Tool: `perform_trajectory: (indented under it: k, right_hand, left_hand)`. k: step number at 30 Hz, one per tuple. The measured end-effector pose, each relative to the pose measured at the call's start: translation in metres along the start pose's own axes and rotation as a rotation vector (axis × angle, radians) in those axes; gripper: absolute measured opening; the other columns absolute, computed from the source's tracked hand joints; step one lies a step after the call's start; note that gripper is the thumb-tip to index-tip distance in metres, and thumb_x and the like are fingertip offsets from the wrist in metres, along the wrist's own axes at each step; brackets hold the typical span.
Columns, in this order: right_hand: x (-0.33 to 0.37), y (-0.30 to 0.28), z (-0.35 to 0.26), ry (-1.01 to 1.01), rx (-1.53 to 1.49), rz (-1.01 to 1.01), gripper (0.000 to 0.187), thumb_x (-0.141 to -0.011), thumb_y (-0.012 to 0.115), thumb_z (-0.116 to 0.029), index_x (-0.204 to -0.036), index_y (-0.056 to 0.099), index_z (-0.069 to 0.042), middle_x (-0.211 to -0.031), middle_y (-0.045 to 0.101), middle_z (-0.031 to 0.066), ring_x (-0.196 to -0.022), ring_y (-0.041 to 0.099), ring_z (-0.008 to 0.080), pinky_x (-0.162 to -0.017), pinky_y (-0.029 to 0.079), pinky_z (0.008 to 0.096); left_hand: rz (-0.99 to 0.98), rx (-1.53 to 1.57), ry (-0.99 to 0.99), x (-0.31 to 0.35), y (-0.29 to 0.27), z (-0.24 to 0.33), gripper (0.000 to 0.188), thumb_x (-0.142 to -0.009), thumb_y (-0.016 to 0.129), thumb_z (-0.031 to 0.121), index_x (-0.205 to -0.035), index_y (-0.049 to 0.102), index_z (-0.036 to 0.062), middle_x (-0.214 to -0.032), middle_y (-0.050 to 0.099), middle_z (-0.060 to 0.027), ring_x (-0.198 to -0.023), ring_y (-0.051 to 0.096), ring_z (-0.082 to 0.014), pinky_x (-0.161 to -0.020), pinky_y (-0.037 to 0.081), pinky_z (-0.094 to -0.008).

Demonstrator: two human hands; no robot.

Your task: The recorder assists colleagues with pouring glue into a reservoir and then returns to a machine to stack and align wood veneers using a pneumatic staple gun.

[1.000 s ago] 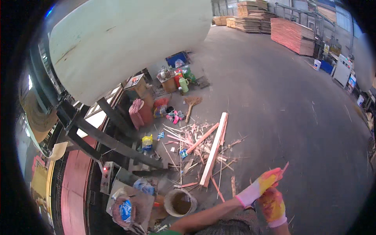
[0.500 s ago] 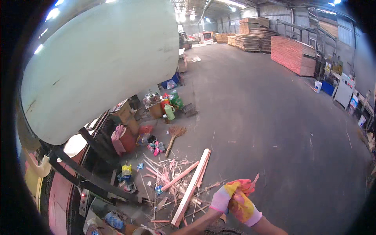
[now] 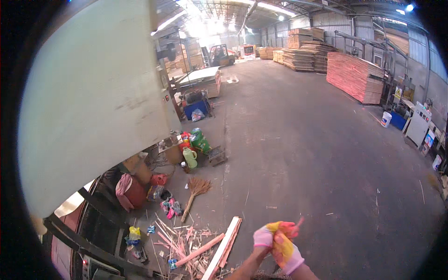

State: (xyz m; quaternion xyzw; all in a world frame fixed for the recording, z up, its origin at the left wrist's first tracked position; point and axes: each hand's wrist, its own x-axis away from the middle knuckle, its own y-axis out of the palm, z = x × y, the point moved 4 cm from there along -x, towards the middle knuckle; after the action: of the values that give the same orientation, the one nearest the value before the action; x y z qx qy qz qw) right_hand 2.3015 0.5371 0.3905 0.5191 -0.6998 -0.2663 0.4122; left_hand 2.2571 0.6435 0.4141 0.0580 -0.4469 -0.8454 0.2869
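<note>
My left hand [image 3: 265, 234] and my right hand [image 3: 286, 251] are pressed together low in the view, right of the wood scraps. Both wear work gloves coloured pink, yellow and white. The fingers of each are closed and overlap those of the other. A thin reddish tip [image 3: 301, 221] sticks out beyond them; whether it is a sliver of wood or an empty glove finger, I cannot tell. Close by on the left, a long pale wood strip [image 3: 226, 246] with pinkish edges lies over a heap of splintered scraps [image 3: 188, 242].
A large pale panel [image 3: 88, 102] on a dark frame fills the left. A straw broom [image 3: 196, 189], a green thermos jug [image 3: 190, 157] and bags lie along that side. Pink-edged board stacks [image 3: 353, 77] and a grey control cabinet [image 3: 419, 123] stand right. A forklift [image 3: 220, 55] is far off.
The view has tilted up and shifted, so the scraps and broom sit lower and the forklift now shows past the pale panel. My hands stay pressed together, a little lower and further left in view.
</note>
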Motion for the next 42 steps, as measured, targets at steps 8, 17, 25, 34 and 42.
perform_trajectory:
  k: [8, 17, 25, 34, 42]
  right_hand:
    - [-0.157, 0.035, -0.198, 0.204, 0.504, -0.251, 0.04, -0.106, 0.055, -0.015, -0.143, 0.051, 0.0, -0.139, 0.062, 0.0109, -0.126, 0.059, 0.0233, -0.108, 0.047, 0.0402]
    - [-0.545, 0.081, -0.248, 0.425, 0.573, -0.472, 0.06, -0.106, 0.057, -0.04, -0.147, 0.045, 0.003, -0.14, 0.058, 0.0097, -0.129, 0.057, 0.023, -0.109, 0.045, 0.0394]
    - [-0.783, 0.126, -0.226, 0.635, 0.349, -0.484, 0.039, -0.108, 0.055, -0.031, -0.133, 0.054, -0.001, -0.13, 0.062, 0.0078, -0.12, 0.061, 0.0214, -0.107, 0.048, 0.0424]
    - [-1.049, 0.204, -0.236, 0.3, 0.3, 0.111, 0.028, -0.107, 0.056, -0.019, -0.131, 0.054, -0.006, -0.127, 0.063, 0.009, -0.115, 0.064, 0.0242, -0.098, 0.055, 0.0458]
    - [-1.29, 0.257, -0.165, 0.41, 0.376, 0.262, 0.034, -0.099, 0.062, -0.001, -0.133, 0.056, -0.002, -0.128, 0.065, 0.0121, -0.113, 0.067, 0.0286, -0.098, 0.058, 0.047]
  left_hand:
    - [0.184, 0.193, 0.33, -0.155, -0.153, 0.268, 0.05, -0.103, 0.053, 0.031, -0.136, 0.055, -0.0063, -0.131, 0.064, -0.0243, -0.114, 0.066, -0.0383, -0.093, 0.057, -0.0493]
    - [0.543, -0.565, 0.793, -0.332, -0.092, 0.407, 0.038, -0.105, 0.05, 0.017, -0.135, 0.059, -0.0044, -0.133, 0.065, -0.0139, -0.124, 0.062, -0.0249, -0.102, 0.05, -0.0355]
    - [0.714, -0.15, 0.594, -0.51, -0.214, 0.51, 0.046, -0.107, 0.05, 0.039, -0.138, 0.057, 0.0051, -0.093, 0.067, -0.007, -0.07, 0.061, -0.0146, -0.069, 0.052, -0.0313]
    - [1.044, -1.832, 0.751, -0.699, -0.383, 0.651, 0.029, -0.09, 0.066, 0.014, -0.118, 0.071, 0.0101, -0.093, 0.069, -0.0186, -0.085, 0.068, -0.034, -0.074, 0.054, -0.0452]
    - [0.9, -0.091, 0.552, -0.773, -0.509, 0.812, 0.032, -0.107, 0.047, 0.022, -0.135, 0.057, 0.0115, -0.111, 0.064, -0.0026, -0.093, 0.066, -0.0211, -0.075, 0.054, -0.0397]
